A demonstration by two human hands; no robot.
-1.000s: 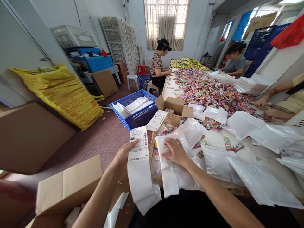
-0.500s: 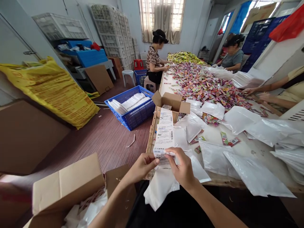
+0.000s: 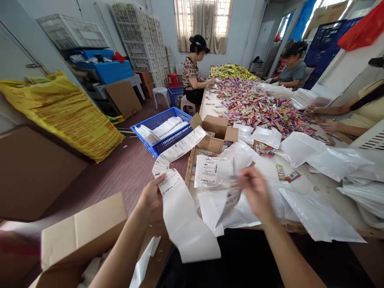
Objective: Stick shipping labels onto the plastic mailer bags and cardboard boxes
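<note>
A strip of printed labels (image 3: 177,196) stretches from beside the open carton (image 3: 211,143) toward the person's lap, pinched in the left hand (image 3: 152,195). Nearer the lap than the carton, the blurred right hand (image 3: 255,190) grips another printed label (image 3: 233,193) beside a labelled white packet (image 3: 223,172). Left of the carton I see a blue basket (image 3: 147,146); beyond it, heaped sachets (image 3: 255,102).

Daylight enters through the curtained window (image 3: 204,26) at far centre, its panes overexposed. White plastic bags (image 3: 318,222), near right, show soft sheen; deep shadow lies beneath the table (image 3: 321,196). The right hand (image 3: 256,192) and its printed slip (image 3: 233,192) are blurred. Wide-angle distortion stretches the yellow sack (image 3: 66,116), left.
</note>
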